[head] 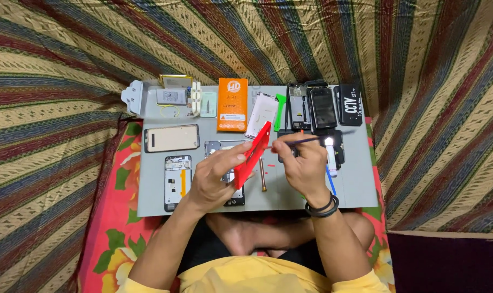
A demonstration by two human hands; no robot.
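My left hand [216, 176] holds a red phone case [253, 154] tilted on edge above the grey work mat [154, 187]. My right hand [300, 163] grips a thin dark tool [307, 140] like a pen, its near end touching the upper edge of the red case. Under my left hand lies an opened phone body [224, 147], partly hidden. A thin brass-coloured tool [263, 174] lies on the mat between my hands.
On the mat lie a beige phone back [171, 138], a bare phone frame [177, 182], an orange packet [233, 104], a white phone back [262, 114], a green pry tool [279, 111], dark phones [322, 107], a small lit lamp [330, 145]. Striped cloth surrounds.
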